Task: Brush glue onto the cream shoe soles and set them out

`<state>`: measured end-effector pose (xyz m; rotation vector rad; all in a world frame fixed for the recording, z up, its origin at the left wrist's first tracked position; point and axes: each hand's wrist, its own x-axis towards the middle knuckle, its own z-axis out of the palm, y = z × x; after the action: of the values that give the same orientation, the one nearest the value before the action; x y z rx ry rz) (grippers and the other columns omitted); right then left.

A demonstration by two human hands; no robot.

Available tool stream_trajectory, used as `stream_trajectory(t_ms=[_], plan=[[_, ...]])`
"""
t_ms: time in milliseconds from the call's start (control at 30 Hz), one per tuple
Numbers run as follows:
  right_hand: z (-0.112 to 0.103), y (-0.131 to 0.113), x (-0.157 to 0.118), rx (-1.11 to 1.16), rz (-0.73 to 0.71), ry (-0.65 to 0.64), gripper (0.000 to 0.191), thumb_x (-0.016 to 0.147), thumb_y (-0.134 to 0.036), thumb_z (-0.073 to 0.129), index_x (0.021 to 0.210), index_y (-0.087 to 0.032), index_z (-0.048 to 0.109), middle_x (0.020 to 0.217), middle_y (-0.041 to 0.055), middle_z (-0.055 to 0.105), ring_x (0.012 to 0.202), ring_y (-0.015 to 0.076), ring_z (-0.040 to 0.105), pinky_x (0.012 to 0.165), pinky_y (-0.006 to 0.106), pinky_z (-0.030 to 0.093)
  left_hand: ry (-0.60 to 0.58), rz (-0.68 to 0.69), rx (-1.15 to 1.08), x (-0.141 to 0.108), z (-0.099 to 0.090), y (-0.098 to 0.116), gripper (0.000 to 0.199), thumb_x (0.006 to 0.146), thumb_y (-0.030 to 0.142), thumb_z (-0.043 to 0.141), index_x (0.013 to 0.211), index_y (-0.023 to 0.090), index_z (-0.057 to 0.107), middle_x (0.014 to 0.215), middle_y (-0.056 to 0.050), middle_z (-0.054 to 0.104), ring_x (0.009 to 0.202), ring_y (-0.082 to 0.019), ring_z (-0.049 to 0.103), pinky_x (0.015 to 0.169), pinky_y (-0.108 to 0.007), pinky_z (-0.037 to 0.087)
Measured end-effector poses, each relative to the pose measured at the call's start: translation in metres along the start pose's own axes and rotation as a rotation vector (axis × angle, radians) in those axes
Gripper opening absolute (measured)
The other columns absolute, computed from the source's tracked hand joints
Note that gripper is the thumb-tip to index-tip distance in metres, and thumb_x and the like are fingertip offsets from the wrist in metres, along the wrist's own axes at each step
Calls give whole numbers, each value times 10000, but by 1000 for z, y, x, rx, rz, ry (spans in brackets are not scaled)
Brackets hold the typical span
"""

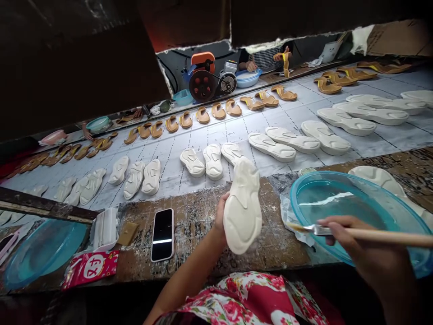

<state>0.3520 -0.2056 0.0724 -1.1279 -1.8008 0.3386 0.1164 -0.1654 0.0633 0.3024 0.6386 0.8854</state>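
A cream-coloured sole (pixel 242 210) is held up over the work board, its contoured face toward the camera. My left hand (pixel 221 214) grips it by its left edge, with most of the fingers hidden behind it. In my right hand (pixel 360 253) is a brush (pixel 382 235) with a pale wooden handle and metal collar. Its bristle tip points left and is apart from the sole, over the near left rim of a blue basin (pixel 338 198) of clear liquid. A crumpled whitish sheet (pixel 297 221) lies beside the basin.
Rows of cream soles (pixel 272 146) and tan sandal uppers (pixel 203 115) lie on the white lined belt (pixel 189 135). A phone (pixel 163 234), a red packet (pixel 91 267) and another basin (pixel 47 248) are at left. Beyond the belt are a machine (pixel 202 83) and a person's hands (pixel 251 66).
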Motion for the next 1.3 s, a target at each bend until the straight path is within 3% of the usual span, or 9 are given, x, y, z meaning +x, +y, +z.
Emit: stream_trajectory(t_ms=[100,233,533,700,833,933,1033,1167,1300], plan=[[28,-31,14,136,-171,38,111,825,-236,471,889,-204,556,722,-13,595,690,105,588,665,260,491,34,15,-17,-6,23,3,559,736,547,453,1012,97,638,855,-116,670,875,-256,614,841,-384,450],[46,-56,39,353,-419,14,173,782,-129,455,929,-147,543,691,7,542,681,107,521,714,341,407,100,77,-34,-20,46,3,478,717,479,553,940,67,650,783,-94,671,848,-240,617,844,-332,443],[35,-58,33,284,-409,-104,153,745,-61,435,824,-152,529,613,-20,513,631,80,496,783,331,341,120,80,-30,-32,54,11,526,730,534,509,981,89,634,804,-82,667,860,-240,607,841,-333,435],[21,-66,34,286,-379,-46,139,771,-89,432,848,-153,529,626,-9,530,648,91,507,761,328,363,63,207,210,-33,52,15,523,746,538,496,974,89,638,859,-88,647,890,-242,574,862,-328,412],[13,-76,48,247,-292,-14,211,769,-79,438,921,-186,538,672,8,543,670,116,509,699,333,373,76,402,562,-38,51,15,447,796,465,469,1037,119,617,1055,-82,590,1020,-237,491,930,-295,347],[12,-81,57,156,-416,-41,208,752,-75,453,906,-184,541,648,-6,545,639,100,503,684,320,344,76,522,785,-43,53,17,369,857,357,381,1077,159,602,1168,-60,518,1124,-228,415,979,-274,292],[11,-85,56,75,-500,-108,139,768,-103,481,869,-177,542,654,-15,555,658,92,513,736,323,327,120,581,899,-46,56,21,356,864,350,377,1070,167,602,1116,-67,506,1069,-221,439,879,-257,360],[13,-92,46,47,-520,-175,153,803,-144,495,938,-164,566,745,8,586,791,121,541,818,332,332,178,524,720,-42,57,21,434,864,431,359,1157,164,536,1013,-78,542,873,-193,515,704,-256,421],[22,-98,37,-65,-634,-187,212,858,-144,402,955,-119,588,803,42,607,841,146,554,844,349,292,230,706,436,-31,52,19,524,840,438,442,1325,277,325,997,-31,591,900,-191,556,769,-272,441]])
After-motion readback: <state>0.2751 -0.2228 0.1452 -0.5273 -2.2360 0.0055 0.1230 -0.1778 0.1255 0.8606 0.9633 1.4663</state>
